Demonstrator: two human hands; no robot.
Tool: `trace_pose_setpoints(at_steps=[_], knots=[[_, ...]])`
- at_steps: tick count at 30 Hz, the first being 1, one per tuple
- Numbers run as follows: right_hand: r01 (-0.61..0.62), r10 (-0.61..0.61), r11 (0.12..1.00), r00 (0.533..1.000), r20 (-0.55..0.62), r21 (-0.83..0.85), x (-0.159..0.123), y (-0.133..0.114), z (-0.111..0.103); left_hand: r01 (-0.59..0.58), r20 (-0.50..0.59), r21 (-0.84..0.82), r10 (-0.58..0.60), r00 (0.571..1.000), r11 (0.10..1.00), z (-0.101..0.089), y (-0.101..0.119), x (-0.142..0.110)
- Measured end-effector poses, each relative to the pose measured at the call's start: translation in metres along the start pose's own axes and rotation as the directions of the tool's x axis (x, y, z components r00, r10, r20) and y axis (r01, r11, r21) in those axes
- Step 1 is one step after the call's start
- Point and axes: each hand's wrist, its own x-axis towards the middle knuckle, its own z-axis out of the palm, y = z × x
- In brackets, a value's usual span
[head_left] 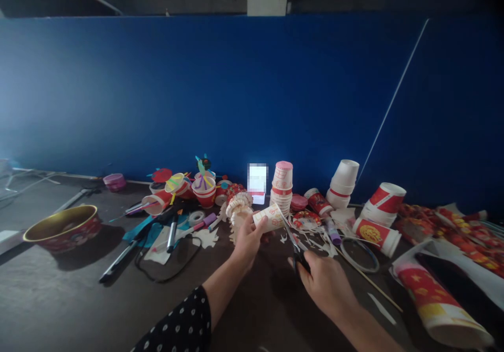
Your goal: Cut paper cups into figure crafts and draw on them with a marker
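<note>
Near the middle of the table, my left hand (250,240) grips a white paper cup (272,217) with printed markings, lying on its side with its end toward the right. My right hand (325,278) has its fingers through the black handles of a pair of scissors (300,255). The blades point up and left and meet the cup's right end; whether they bite into the paper is hard to make out. Right behind the cup stands a stack of paper cups (282,186) with a pink top. White paper scraps (321,240) lie to the right of the blades.
On the left sit a gold-rimmed bowl (65,228), markers (172,231) and decorated cups (205,190). A lit phone screen (258,181) stands at the back. To the right are stacked cups (344,184), a red cup (437,299) and a thin stick (374,281). A blue partition (220,89) rises behind.
</note>
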Motion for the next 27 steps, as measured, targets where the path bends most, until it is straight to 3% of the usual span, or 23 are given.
trace_pose_setpoints(at_steps=[10, 27], knots=[[-0.040, 0.041, 0.998, 0.999, -0.020, 0.051, -0.001, 0.002, -0.003, 0.035, 0.000, -0.077, -0.036, 0.999, 0.996, 0.002, 0.004, -0.005], [-0.088, 0.090, 0.989, 0.996, -0.016, 0.122, -0.001, 0.003, -0.004, 0.111, 0.032, -0.027, -0.110, 0.993, 0.993, 0.005, 0.005, -0.011]])
